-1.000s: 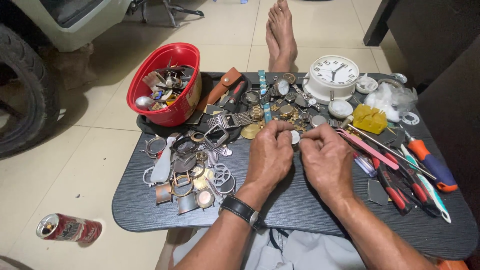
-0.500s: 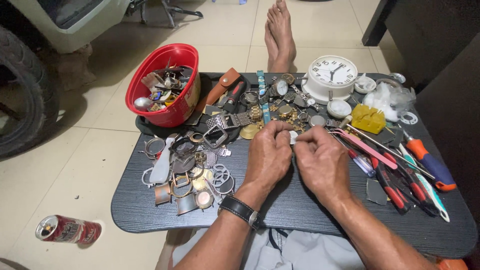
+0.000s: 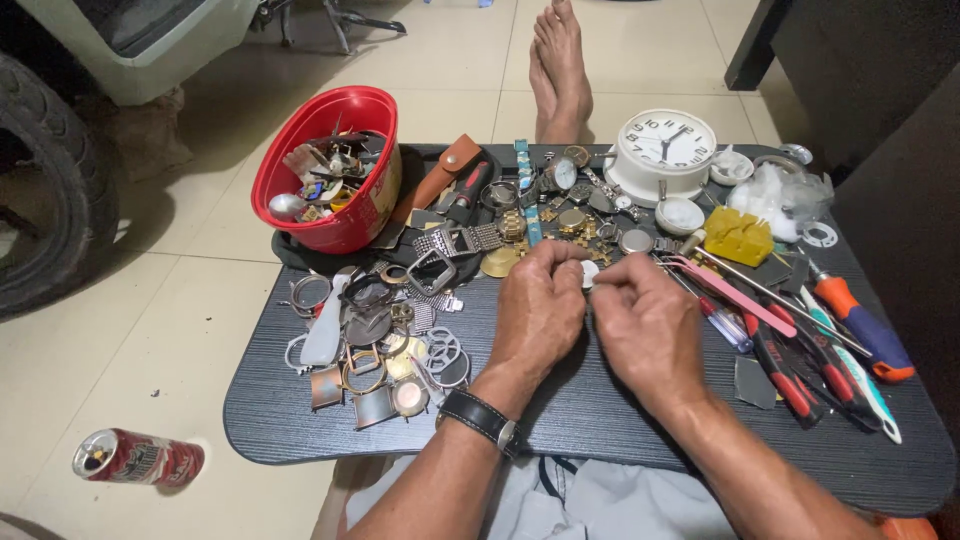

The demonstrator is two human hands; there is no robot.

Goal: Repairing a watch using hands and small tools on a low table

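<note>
White, tiny round part (image 3: 589, 272) looks light and slippery; I pinch its rim between left hand (image 3: 540, 310) and right hand (image 3: 648, 325) fingertips.

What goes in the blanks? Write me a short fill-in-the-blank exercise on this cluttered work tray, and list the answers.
1. The left hand and right hand together pinch a small ____ round piece.
2. The round red plastic bowl of metal parts stands at the dark tray's far ____ corner.
3. The crushed red drink can lies on the ____.
4. A black wristwatch sits on the ____ wrist.

Missing words: white; left; floor; left
</note>
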